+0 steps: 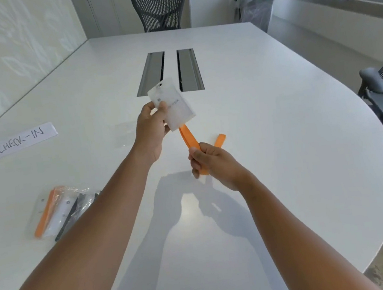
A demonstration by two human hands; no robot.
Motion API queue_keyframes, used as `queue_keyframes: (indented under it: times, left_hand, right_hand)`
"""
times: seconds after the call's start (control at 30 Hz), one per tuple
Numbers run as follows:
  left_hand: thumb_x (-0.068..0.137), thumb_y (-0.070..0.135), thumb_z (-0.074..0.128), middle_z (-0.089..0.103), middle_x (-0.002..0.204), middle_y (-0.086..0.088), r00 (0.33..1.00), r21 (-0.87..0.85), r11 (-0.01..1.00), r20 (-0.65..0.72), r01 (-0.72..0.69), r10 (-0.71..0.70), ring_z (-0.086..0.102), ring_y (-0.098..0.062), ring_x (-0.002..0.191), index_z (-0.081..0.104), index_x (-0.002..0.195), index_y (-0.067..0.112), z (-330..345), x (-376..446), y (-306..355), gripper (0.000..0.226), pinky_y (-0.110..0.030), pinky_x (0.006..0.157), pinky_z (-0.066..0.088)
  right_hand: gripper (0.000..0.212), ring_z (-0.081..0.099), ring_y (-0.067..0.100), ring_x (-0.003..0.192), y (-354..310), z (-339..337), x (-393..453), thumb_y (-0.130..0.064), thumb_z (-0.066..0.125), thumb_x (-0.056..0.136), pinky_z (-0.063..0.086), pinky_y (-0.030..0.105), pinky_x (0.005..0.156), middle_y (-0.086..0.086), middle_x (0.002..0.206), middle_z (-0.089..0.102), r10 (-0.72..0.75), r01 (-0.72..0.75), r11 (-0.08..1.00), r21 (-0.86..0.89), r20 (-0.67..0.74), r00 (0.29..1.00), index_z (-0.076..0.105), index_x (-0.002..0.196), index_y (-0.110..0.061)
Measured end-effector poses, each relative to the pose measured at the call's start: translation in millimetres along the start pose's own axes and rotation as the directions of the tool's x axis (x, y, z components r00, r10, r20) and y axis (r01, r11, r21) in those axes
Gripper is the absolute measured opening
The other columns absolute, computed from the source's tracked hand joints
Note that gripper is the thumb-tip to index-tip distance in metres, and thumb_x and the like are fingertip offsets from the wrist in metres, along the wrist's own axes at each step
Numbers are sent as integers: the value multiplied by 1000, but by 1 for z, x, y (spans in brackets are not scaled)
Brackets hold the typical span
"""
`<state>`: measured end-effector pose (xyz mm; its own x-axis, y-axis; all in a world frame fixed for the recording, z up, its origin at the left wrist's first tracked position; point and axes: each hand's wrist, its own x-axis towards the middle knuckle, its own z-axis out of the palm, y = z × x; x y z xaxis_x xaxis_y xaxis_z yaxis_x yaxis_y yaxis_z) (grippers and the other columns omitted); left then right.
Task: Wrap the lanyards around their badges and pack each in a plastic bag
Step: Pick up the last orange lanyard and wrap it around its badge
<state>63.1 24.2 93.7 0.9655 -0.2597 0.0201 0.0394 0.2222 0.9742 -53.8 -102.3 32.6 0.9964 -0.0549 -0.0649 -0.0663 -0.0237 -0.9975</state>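
Head view: left hand pinched badge upright; right hand at five o'clock gripped orange lanyard taut — ready for wrapping.

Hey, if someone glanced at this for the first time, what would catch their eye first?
Mid-frame above the white table, the left hand holds up a clear badge while the right hand grips its bright orange lanyard. At left lie a handwritten CHECK-IN sign and bagged badges.
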Motion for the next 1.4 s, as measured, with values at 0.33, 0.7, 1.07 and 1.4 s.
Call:
queue_keyframes:
  times: [0.33, 0.7, 1.07, 1.4]
  left_hand:
    - [108, 26, 44, 63, 123, -8, 987, -224, 964, -39, 143, -155, 61, -26, 115, 49, 137, 16, -5, 11, -5, 32, -37, 85, 54]
    - [103, 30, 56, 69, 108, 2, 996, 54, 998, -83, -18, 22, 67, -19, 105, 58, 121, 23, 16, 22, 3, 19, -35, 83, 60]
    - [102, 31, 51, 72, 100, -3, 951, 535, 786, 153, -310, 271, 68, -21, 88, 55, 119, 23, 7, 16, -20, 19, -31, 72, 50]
    - [104, 35, 48, 72, 96, 6, 897, 620, 688, 430, -377, 105, 66, -16, 86, 60, 117, 33, -20, 2, -36, 18, -28, 70, 48]
  right_hand:
    - [36, 58, -1, 50, 9, 0, 12, -58, 58, 91, 43, 18, 49, -10, 89, 63, 40, -117, 943, -310, -244, 969, 52, 115, -33]
    - [23, 67, 11, 65, -22, 6, 31, -25, 43, 104, 51, 26, 65, -3, 91, 72, -7, -26, 987, -158, -205, 979, 62, 111, -15]
    - [27, 66, 23, 72, -54, -16, 24, -17, 39, 104, 53, 31, 68, 8, 88, 71, -143, 78, 898, 432, 119, 982, 64, 104, -6]
    - [25, 66, 20, 74, -74, -40, 26, -19, 36, 106, 50, 28, 62, 12, 110, 74, -262, 303, 710, 636, -161, 952, 60, 105, -10]
